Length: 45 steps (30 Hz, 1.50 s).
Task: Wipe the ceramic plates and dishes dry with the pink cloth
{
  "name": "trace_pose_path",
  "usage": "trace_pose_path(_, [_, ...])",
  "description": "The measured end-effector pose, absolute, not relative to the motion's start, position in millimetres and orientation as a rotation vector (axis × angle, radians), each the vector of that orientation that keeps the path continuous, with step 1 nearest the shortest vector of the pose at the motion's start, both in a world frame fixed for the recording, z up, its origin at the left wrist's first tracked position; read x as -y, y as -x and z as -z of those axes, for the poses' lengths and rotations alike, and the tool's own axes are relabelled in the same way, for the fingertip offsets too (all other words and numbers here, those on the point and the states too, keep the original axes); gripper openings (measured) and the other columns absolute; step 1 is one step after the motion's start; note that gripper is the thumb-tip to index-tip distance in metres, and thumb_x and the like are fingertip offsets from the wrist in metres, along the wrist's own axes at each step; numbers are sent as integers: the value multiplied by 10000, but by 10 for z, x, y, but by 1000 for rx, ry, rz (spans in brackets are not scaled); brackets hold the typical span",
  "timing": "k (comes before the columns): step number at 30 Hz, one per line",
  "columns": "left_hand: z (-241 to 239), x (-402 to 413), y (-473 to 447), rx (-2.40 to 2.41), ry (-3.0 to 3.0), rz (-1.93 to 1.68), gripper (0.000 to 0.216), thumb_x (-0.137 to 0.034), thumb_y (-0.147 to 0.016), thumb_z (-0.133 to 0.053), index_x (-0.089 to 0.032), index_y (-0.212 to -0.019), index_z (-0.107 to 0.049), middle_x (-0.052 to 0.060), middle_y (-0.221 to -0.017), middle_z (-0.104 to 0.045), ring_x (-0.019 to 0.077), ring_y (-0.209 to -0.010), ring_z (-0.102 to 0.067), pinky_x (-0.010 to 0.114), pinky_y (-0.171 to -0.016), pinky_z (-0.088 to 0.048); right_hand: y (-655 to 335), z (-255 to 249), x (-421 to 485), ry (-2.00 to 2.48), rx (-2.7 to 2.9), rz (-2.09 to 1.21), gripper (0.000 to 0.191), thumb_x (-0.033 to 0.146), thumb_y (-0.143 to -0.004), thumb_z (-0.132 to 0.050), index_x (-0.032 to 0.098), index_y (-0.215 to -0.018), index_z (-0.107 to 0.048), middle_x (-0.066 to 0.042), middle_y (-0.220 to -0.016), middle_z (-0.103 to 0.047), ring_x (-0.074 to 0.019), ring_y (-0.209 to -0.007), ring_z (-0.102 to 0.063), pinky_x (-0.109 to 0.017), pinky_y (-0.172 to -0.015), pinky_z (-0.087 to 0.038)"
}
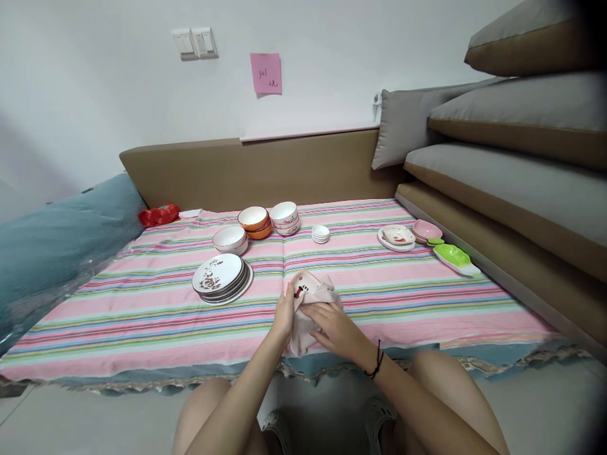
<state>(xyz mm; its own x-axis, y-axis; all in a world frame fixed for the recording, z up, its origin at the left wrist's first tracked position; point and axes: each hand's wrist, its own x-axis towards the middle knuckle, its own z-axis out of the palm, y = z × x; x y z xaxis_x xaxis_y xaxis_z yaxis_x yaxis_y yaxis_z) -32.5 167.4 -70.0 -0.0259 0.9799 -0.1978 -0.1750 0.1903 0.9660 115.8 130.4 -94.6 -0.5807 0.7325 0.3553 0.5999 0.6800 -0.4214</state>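
My left hand [283, 315] grips the edge of a small pink-rimmed dish [303, 285] with a red and black print, held above the front of the striped cloth [379, 297]. My right hand [334, 325] presses a pale pink rag [303, 328] against the dish, fingers closed on the fabric. The rag wraps round the dish's lower part and hangs below both hands. A black band sits on my right wrist.
A stack of printed plates [222, 278] lies left of my hands. Behind are a white bowl [230, 239], orange bowls [255, 222], white bowls [284, 218], tiny saucers [320, 234], small plates [396, 238], a pink dish [427, 230], a green dish [454, 258]. Cushions [512, 170] stack at right.
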Motion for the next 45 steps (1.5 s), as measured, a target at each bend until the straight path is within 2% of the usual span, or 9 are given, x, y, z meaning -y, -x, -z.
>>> trace_pose_path(7, [755, -1697, 347, -1101, -998, -1191, 501, -518, -867, -470, -199, -1233, -593, 82, -1228, -620, 232, -1141, -548, 319, -993, -397, -1166, 980, -1328, 1029, 2381, -357, 501, 187, -839, -527, 165, -1333, -447, -90, -1329, -522, -227, -1252, -424, -414, -1080, -307])
trace_pose_path(15, [755, -1704, 353, -1183, -927, -1160, 512, -530, -841, -501, -175, -1192, -612, 94, -1151, -653, 227, -1075, -575, 328, -954, -421, -1180, 970, -1327, 1016, 2389, -322, 489, 167, -839, -512, 183, -1324, -454, -74, -1321, -530, -223, -1246, -429, -415, -1067, -317])
trace_pose_path(22, [763, -1703, 355, -1154, -824, -1100, 556, -561, -838, -492, -148, -1197, -586, 122, -1247, -606, 257, -1139, -553, 358, -976, -407, -1233, 945, -1377, 1105, 2398, -165, 467, 129, -826, -519, 172, -1290, -487, -85, -1313, -537, -224, -1247, -427, -448, -1073, -305])
trace_pose_path(27, [817, -1709, 364, -1139, -880, -1078, 566, -602, -799, -525, -150, -1124, -628, 118, -1194, -638, 271, -1093, -578, 366, -938, -428, -1262, 946, -1411, 1109, 2375, -102, 451, 125, -825, -520, 175, -1273, -501, -85, -1260, -569, -231, -1216, -447, -472, -1065, -312])
trace_pose_path(34, [856, -1715, 370, -1123, -877, -1112, 628, -643, -751, -544, -110, -1067, -644, 142, -1098, -669, 276, -1019, -595, 376, -893, -440, -1192, 968, -1348, 1035, 2298, -202, 266, 140, -851, -492, 171, -1089, -605, -82, -1082, -649, -216, -1059, -544, -432, -958, -408])
trace_pose_path(38, [807, -1700, 373, -1154, -868, -1146, 609, -643, -728, -573, -121, -1030, -658, 131, -1085, -672, 270, -1021, -587, 372, -922, -418, -1171, 938, -1303, 892, 2323, -248, 300, 190, -882, -461, 146, -1160, -567, -104, -1117, -641, -224, -1075, -552, -440, -980, -392])
trace_pose_path(45, [684, -1716, 375, -1081, -867, -1131, 589, -602, -788, -534, -150, -1156, -621, 115, -1121, -668, 267, -1024, -595, 376, -929, -416, -1256, 875, -1360, 992, 2393, -88, 421, 126, -865, -445, 139, -1283, -494, -106, -1273, -569, -235, -1211, -471, -474, -1060, -316])
